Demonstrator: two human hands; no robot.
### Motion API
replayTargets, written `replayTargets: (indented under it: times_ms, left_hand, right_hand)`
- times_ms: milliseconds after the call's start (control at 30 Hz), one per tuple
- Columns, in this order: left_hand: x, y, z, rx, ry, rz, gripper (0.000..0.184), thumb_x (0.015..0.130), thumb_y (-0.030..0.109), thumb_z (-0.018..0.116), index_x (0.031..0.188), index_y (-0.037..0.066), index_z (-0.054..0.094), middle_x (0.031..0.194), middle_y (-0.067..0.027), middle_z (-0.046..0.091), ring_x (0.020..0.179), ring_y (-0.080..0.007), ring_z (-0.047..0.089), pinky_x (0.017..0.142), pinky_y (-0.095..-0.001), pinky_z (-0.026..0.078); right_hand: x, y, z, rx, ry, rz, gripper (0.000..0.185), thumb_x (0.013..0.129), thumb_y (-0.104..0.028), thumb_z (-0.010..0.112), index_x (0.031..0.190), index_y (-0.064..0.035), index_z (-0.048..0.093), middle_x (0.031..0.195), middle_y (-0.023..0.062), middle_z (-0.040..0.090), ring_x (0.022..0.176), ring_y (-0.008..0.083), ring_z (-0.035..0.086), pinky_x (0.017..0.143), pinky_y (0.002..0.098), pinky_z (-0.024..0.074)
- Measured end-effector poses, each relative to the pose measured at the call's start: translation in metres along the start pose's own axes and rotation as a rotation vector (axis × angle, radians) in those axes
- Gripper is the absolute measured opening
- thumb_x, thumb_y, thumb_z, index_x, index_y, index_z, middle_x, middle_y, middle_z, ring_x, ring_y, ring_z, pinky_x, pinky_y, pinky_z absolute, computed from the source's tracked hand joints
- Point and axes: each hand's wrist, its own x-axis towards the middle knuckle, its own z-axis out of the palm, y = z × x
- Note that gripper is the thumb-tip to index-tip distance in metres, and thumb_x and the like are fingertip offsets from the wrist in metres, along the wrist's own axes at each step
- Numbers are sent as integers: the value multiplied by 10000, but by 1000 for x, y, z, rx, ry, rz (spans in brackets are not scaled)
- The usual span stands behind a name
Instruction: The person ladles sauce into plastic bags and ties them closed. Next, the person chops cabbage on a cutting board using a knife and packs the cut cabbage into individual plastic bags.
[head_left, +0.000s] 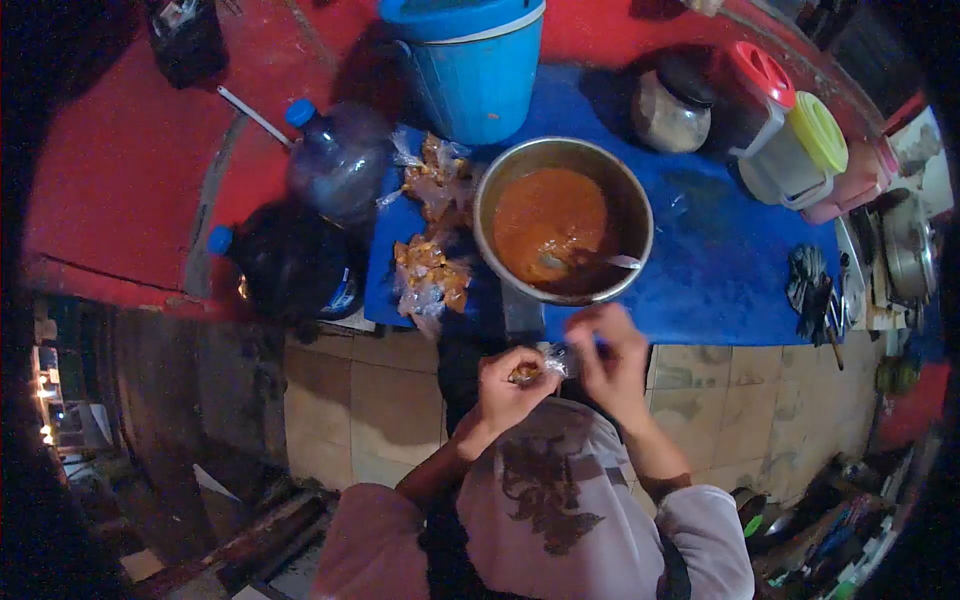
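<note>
My left hand (pixel 512 388) clutches a clear plastic bag of orange-brown food (pixel 526 372), nearer than the round silvery metal bowl (pixel 632 215); at the bag's right end, my right hand (pixel 611 362) (blurred, grip unclear).

Dim and slightly grainy, bulging in fisheye curves towards black corners, smeared by motion at the right hand (pixel 612 365), pricked by small bright lights (pixel 46 435) at far left, glinting on the bottle (pixel 335 170) and sauce (pixel 550 205), and darkly shadowed just left of the bucket (pixel 470 90).
</note>
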Motion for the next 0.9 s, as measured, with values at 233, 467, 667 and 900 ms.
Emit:
replayTargets:
  times_ms: [233, 467, 667, 900]
  left_hand:
    - [-7, 8, -2, -28, -2, 57, 130, 802, 59, 716, 827, 0, 603, 773, -59, 662, 672, -105, 646, 601, -234, 514]
    - [-16, -12, -10, -204, -18, 27, 155, 853, 66, 660, 963, -2, 576, 847, -51, 647, 694, -91, 632, 588, -221, 504]
    - [-1, 12, -12, 456, -140, 460, 233, 832, 1, 575, 1065, 10, 562, 1049, -141, 599, 1000, -270, 578, 899, -395, 442]
    - [-6, 24, 4, 258, -161, 474, 110, 886, 28, 474, 972, -21, 521, 838, -157, 532, 789, -337, 514, 761, -422, 409]
  right_hand:
    - [-15, -6, -3, 84, -254, 54, 193, 753, -71, 705, 918, 6, 639, 872, 139, 638, 842, 276, 632, 740, 348, 491]
    - [-17, -16, 6, 109, -148, 150, 210, 726, -63, 752, 912, -2, 675, 829, 124, 654, 748, 237, 637, 664, 304, 491]
    - [-9, -25, 14, 125, -78, 192, 108, 753, -24, 695, 860, -7, 700, 800, 134, 666, 715, 253, 648, 628, 299, 504]
    - [-4, -22, -10, 96, -44, 172, 37, 793, -20, 646, 790, 13, 663, 758, 116, 645, 639, 211, 621, 573, 279, 478]
